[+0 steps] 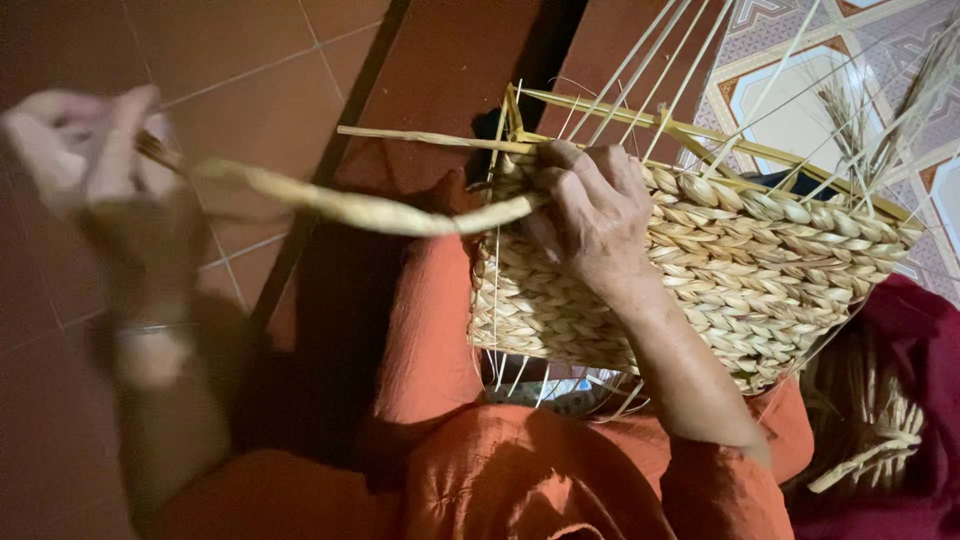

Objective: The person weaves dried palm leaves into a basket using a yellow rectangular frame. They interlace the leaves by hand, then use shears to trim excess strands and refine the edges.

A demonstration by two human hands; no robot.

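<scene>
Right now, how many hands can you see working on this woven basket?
2: the right hand presses on the basket; the left hand, blurred, pulls a straw strand out to the left.

The left hand (85, 145) is smeared by motion, so its fingers run together and I cannot tell how tightly it closes on the twisted straw strand (350, 205); the strand's far-left end is lost in that blur. The right hand (590, 215) covers the spot where the strand meets the woven basket (760, 260), and its fingertips curl out of sight over the rim. The thin upright stakes (650, 60) run off the top edge. At the right, a bundle of loose straw (880, 440) is dim and partly hidden behind dark red cloth (930, 350), itself cut by the edge.
</scene>
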